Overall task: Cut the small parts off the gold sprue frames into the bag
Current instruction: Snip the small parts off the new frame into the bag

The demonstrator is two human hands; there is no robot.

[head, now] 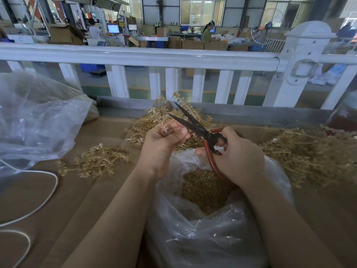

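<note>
A factory floor with cardboard boxes, computer screens and people working at benches stretches behind a white railing that runs along the far edge of a brown cardboard-covered tabletop. Heaps of gold sprue frames lie on it: one small pile to the left, a bigger pile in the middle behind the hands, and a broad pile to the right. A large crumpled clear plastic sheet sits at the far left, with a white cable looping over the tabletop below it. Nearest the person, a clear plastic bag stands open, with a mass of small gold parts in it. The left hand is curled around a gold frame, holding it just above the bag's far rim, its branches sticking up past the fingers. The right hand grips the red handles of a pair of scissors, fingers through the loops; the dark blades stand apart, pointing up and to the left, right beside the held frame and the left thumb.
</note>
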